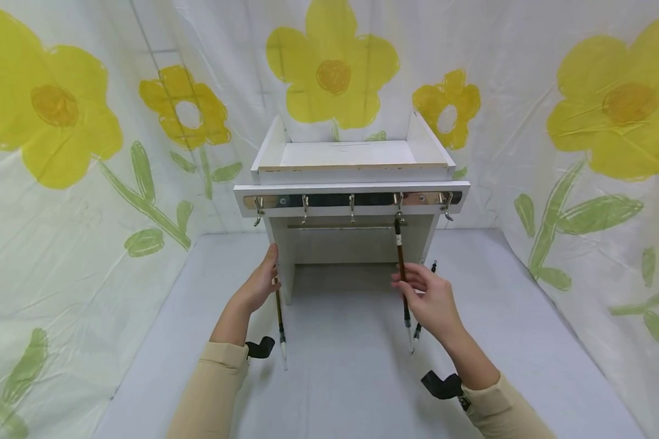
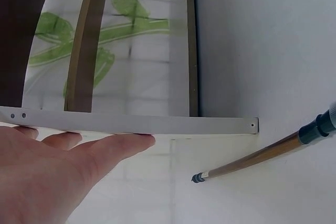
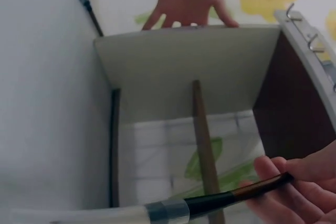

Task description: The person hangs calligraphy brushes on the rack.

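A calligraphy brush [image 1: 400,256] with a brown handle and pale tip points down, pinched between the thumb and fingers of my right hand [image 1: 429,299]. Its top end meets the fourth hook [image 1: 399,204] from the left; whether its loop is over the hook cannot be made out. The same held brush [image 3: 257,188] crosses the right wrist view. My left hand [image 1: 259,281] rests against the left side panel [image 2: 157,124] of the white shelf [image 1: 351,177], fingers stretched along the panel's edge. Beside that panel lies a second brush [image 2: 252,160] on the table.
Another brush [image 1: 433,268] lies by the shelf's right side, partly behind the held one. A metal strip [image 1: 329,200] with several hooks runs across the shelf front. The white table [image 1: 340,378] is bordered by a flower-patterned sheet [image 1: 241,73].
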Demonstrator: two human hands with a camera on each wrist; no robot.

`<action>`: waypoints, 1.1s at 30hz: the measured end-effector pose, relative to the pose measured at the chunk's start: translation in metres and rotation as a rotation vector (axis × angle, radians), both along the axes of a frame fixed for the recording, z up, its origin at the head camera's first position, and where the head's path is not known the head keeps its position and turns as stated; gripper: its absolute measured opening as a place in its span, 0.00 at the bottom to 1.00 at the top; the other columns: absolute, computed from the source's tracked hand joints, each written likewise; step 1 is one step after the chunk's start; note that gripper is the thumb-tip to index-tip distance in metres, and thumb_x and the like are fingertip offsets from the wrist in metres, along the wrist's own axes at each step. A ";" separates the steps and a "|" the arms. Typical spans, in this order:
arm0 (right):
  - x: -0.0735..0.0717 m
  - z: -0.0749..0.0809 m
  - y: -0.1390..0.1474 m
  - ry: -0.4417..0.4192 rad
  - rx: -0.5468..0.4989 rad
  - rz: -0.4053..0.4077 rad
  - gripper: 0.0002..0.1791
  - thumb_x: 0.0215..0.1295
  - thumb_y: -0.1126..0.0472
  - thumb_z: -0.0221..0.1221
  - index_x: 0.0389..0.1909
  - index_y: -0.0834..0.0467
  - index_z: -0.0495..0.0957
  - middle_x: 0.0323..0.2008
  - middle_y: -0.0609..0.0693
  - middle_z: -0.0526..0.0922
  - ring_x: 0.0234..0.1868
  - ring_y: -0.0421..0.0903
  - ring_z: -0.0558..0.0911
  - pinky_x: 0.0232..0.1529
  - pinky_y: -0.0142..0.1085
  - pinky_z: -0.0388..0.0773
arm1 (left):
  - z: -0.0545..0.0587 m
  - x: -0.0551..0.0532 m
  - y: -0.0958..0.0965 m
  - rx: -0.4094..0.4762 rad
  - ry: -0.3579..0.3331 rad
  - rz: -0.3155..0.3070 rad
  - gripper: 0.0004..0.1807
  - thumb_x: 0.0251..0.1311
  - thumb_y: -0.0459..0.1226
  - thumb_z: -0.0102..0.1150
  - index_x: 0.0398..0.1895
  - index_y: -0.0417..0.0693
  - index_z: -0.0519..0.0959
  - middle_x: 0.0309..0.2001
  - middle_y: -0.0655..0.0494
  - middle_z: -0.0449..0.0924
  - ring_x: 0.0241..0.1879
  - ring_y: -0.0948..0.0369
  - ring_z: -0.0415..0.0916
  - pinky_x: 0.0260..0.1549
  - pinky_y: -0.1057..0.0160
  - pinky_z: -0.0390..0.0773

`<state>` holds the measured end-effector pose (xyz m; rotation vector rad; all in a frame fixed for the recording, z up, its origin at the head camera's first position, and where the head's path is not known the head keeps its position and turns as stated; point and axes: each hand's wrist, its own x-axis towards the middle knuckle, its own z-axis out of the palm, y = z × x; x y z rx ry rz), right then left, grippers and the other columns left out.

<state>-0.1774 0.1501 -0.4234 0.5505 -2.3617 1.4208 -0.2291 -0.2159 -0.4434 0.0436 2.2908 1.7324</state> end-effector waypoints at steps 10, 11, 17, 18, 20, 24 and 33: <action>-0.020 -0.019 -0.006 0.022 -0.043 0.046 0.15 0.70 0.71 0.60 0.56 0.65 0.77 0.45 0.57 0.88 0.47 0.50 0.89 0.45 0.36 0.87 | 0.003 0.003 -0.002 -0.014 -0.016 0.004 0.52 0.63 0.77 0.16 0.81 0.60 0.26 0.82 0.47 0.24 0.79 0.37 0.39 0.75 0.37 0.46; -0.021 -0.020 -0.006 0.029 -0.042 0.046 0.15 0.70 0.71 0.60 0.56 0.66 0.77 0.45 0.57 0.88 0.47 0.51 0.89 0.46 0.34 0.86 | 0.003 0.003 -0.002 -0.013 -0.020 0.003 0.52 0.63 0.77 0.17 0.81 0.60 0.26 0.82 0.47 0.24 0.79 0.36 0.40 0.75 0.36 0.46; -0.026 -0.024 -0.006 0.047 -0.026 0.026 0.17 0.69 0.72 0.60 0.58 0.64 0.77 0.46 0.56 0.88 0.49 0.51 0.88 0.49 0.25 0.82 | 0.000 0.000 -0.002 0.008 -0.012 -0.001 0.52 0.63 0.77 0.18 0.82 0.61 0.27 0.82 0.48 0.24 0.80 0.38 0.37 0.75 0.37 0.49; -0.026 -0.024 -0.005 0.049 -0.018 0.024 0.17 0.69 0.72 0.60 0.58 0.64 0.77 0.47 0.56 0.88 0.49 0.52 0.88 0.49 0.26 0.83 | -0.001 0.000 -0.002 0.011 -0.010 0.001 0.52 0.63 0.77 0.19 0.82 0.61 0.27 0.82 0.48 0.24 0.80 0.39 0.36 0.75 0.38 0.50; -0.026 -0.025 -0.004 0.061 -0.002 0.016 0.19 0.69 0.72 0.61 0.59 0.63 0.76 0.48 0.57 0.88 0.50 0.53 0.87 0.49 0.33 0.85 | -0.001 0.000 -0.002 0.011 -0.004 0.002 0.52 0.63 0.77 0.19 0.82 0.61 0.27 0.82 0.49 0.24 0.80 0.39 0.36 0.75 0.38 0.51; -0.026 -0.024 0.000 0.088 0.014 -0.005 0.20 0.67 0.72 0.62 0.60 0.63 0.76 0.50 0.59 0.87 0.51 0.56 0.87 0.47 0.46 0.86 | 0.001 0.000 -0.001 0.007 -0.009 0.004 0.53 0.62 0.78 0.18 0.82 0.62 0.27 0.82 0.49 0.24 0.80 0.39 0.37 0.75 0.38 0.49; -0.027 -0.021 0.008 0.118 -0.035 -0.076 0.19 0.66 0.72 0.64 0.58 0.65 0.78 0.52 0.59 0.85 0.53 0.58 0.85 0.44 0.30 0.85 | 0.000 -0.001 -0.001 0.009 -0.015 0.006 0.53 0.62 0.78 0.18 0.82 0.62 0.26 0.82 0.49 0.25 0.80 0.39 0.36 0.75 0.38 0.50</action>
